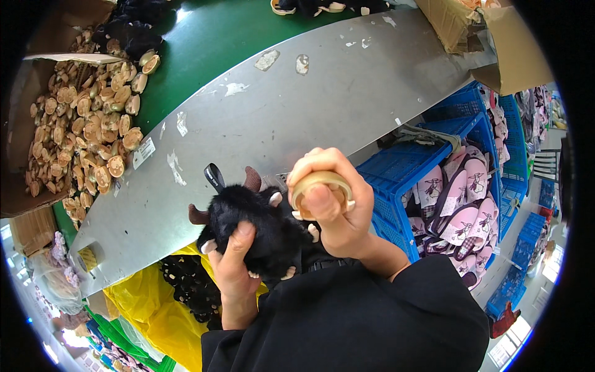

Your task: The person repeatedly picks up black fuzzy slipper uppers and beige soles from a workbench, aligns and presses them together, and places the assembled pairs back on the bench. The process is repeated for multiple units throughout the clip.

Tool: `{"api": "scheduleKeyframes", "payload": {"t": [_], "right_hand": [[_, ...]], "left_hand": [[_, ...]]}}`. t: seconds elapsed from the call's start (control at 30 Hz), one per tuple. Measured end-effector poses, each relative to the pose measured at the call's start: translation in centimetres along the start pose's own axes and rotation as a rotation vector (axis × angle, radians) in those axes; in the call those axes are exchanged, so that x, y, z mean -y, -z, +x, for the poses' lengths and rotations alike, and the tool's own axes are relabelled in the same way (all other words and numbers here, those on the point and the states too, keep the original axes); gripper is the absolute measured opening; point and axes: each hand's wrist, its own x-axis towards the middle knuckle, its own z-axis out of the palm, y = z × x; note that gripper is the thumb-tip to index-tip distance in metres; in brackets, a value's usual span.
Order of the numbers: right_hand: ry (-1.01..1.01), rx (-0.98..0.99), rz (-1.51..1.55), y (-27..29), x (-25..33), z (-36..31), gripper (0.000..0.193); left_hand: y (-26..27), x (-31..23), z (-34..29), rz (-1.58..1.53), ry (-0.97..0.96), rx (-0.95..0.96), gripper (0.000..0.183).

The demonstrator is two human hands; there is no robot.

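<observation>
My left hand (230, 263) is closed around a black plush bull (253, 214), with its thumb pressed into the fur. The toy has brown horns, small white tips on its ears and feet, and a black loop tag on top. To the right of it, my right hand (356, 204) grips a round beige plastic shell (300, 186). The thumb is inside its hollow, and the fingers wrap over the back. Small pale tabs stick out at the shell's lower rim. Shell and plush are close together, but I cannot tell whether they touch.
A grey metal ledge (248, 105) borders a green belt (204, 37). At left, a cardboard box (15, 136) spills many beige shells (93, 118). Blue crates (390, 167) of pink slippers (458, 192) stand at right. Below left, a yellow bag (149, 310) contains black plush.
</observation>
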Motion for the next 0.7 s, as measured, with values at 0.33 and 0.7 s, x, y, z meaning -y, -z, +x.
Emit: {"api": "scheduleKeyframes", "payload": {"t": [0.33, 0.7], "right_hand": [[-0.098, 0.039, 0.018, -1.5, 0.7, -1.0, 0.043], [-0.063, 0.027, 0.008, -1.4, 0.8, -1.2, 0.049]], "left_hand": [[1.0, -0.2, -0.9, 0.212, -0.003, 0.017, 0.042], [1.3, 0.2, -1.0, 0.170, -0.061, -0.011, 0.030]]}}
